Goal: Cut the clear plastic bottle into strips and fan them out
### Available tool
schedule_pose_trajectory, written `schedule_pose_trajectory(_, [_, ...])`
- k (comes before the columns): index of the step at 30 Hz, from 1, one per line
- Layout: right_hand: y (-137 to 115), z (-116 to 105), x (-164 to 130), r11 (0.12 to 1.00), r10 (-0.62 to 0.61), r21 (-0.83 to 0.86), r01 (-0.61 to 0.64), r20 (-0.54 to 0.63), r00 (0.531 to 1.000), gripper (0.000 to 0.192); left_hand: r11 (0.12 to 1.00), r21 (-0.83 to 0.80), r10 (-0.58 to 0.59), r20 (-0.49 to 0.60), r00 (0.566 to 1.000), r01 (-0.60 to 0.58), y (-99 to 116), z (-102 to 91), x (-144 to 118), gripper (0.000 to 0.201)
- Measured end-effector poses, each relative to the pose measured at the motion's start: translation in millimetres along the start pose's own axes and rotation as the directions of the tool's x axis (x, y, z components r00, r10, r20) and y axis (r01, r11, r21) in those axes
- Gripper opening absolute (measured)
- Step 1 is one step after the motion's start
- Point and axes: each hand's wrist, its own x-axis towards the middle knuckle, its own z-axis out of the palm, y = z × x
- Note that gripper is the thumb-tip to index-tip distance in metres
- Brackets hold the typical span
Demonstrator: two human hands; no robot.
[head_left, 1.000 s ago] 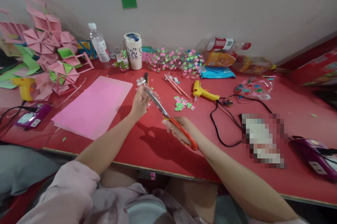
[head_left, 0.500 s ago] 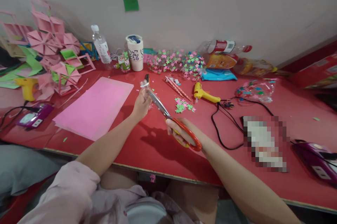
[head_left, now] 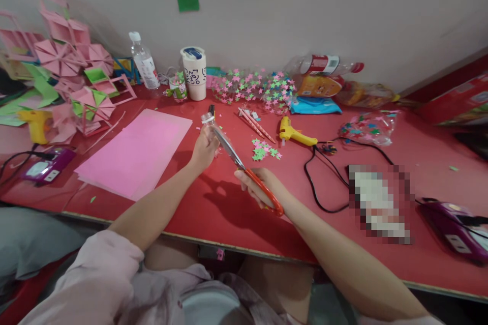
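My left hand point(head_left: 204, 148) grips a small clear plastic bottle point(head_left: 209, 120) above the red table point(head_left: 213, 213), its neck pointing up and away. My right hand point(head_left: 259, 185) holds orange-handled scissors point(head_left: 247, 172), fingers through the loops. The steel blades reach up-left and meet the bottle's body just beside my left fingers. Both forearms stretch out from the near edge of the table.
A pink paper sheet point(head_left: 137, 154) lies left of my hands. A yellow glue gun point(head_left: 295, 134) with a black cord, loose paper stars point(head_left: 265, 151), pink sticks point(head_left: 257, 126), a white cup point(head_left: 194, 73), a water bottle point(head_left: 144, 65) and folded pink paper crafts point(head_left: 72, 86) crowd the back. Purple devices sit at both sides.
The scissor handles have closed somewhat in my right hand, with the blades on the bottle. Both hands stay almost in place; the view shifts slightly.
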Motion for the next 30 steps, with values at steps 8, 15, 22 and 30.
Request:
schedule_pose_trajectory(8, [-2.4, 0.8, 1.9, 1.000, -0.007, 0.006, 0.007, 0.010, 1.000, 0.056, 1.000, -0.010, -0.016, 0.020, 1.000, 0.017, -0.6, 0.3, 1.3, 0.020])
schedule_pose_trajectory(15, [1.9, -1.0, 5.4, 0.999, -0.009, 0.037, 0.009, 0.024, 1.000, 0.056, 1.000, -0.007, -0.014, 0.047, 0.999, 0.014, 1.7, 2.3, 0.9, 0.006])
schedule_pose_trajectory(22, [-3.1, -1.8, 0.7, 0.999, 0.038, 0.017, -0.038, 0.008, 0.999, 0.055, 0.999, 0.023, -0.048, 0.021, 0.999, 0.048, 1.7, 1.7, -1.2, 0.013])
schedule_pose_trajectory(30, [1.4, 0.6, 5.4, 0.992, -0.026, 0.128, 0.012, 0.111, 0.994, 0.056, 0.978, -0.121, -0.170, 0.001, 0.985, 0.169, 8.6, 5.9, -2.7, 0.021])
